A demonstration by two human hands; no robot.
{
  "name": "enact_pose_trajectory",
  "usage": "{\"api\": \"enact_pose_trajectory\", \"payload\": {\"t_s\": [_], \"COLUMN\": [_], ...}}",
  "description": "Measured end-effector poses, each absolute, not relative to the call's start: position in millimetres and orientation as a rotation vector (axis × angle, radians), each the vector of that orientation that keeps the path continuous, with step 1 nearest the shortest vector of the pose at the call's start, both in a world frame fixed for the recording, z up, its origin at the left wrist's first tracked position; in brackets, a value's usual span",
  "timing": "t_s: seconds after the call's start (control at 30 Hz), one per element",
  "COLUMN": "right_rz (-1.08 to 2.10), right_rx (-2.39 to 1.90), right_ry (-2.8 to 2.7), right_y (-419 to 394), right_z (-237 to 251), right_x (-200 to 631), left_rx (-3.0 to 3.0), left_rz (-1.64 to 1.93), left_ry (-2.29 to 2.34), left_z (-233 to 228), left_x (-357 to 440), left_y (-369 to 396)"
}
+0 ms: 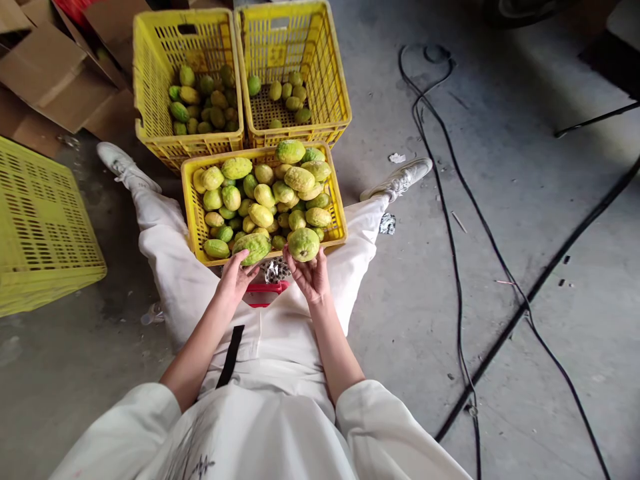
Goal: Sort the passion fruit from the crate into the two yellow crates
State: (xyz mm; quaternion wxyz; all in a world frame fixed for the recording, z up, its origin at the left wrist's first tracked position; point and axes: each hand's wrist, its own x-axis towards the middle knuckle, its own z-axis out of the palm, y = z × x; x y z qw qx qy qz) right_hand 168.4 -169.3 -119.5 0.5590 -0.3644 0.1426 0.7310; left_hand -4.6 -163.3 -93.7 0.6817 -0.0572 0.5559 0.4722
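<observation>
Between my legs stands a yellow crate point(341, 200) heaped with green and yellow, bumpy oval fruits. At its near edge, my left hand point(236, 279) has its fingers around the near end of a ribbed green fruit point(253, 248). My right hand point(311, 275) is closed from below on a rounder, pale green fruit point(304, 245), which sits on the fingertips. Parts of the fingers are hidden behind both fruits.
Beyond are two deeper yellow crates, a left one point(187, 141) and a right one point(300, 137), with fruits inside. Another yellow crate point(45, 220) stands at left, below cardboard point(45, 73). Black cables point(500, 327) cross the floor at right. Something red point(265, 288) lies beneath my hands.
</observation>
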Motion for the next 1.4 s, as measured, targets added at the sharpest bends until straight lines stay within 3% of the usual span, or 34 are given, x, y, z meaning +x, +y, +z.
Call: {"api": "enact_pose_trajectory", "payload": {"t_s": [0.87,1.4], "right_rz": [1.790,1.792], "right_rx": [-0.802,-0.762], "right_ry": [0.299,0.340], "right_y": [-167.1,-165.8], "right_z": [-122.7,-119.3], "right_x": [171.5,170.6], "left_rx": [-0.087,-0.129], "left_rz": [1.352,1.188], "left_ry": [1.450,1.155], "left_z": [-100.3,-94.2], "left_x": [-13.2,-9.9], "left_y": [-156.5,-158.4]}}
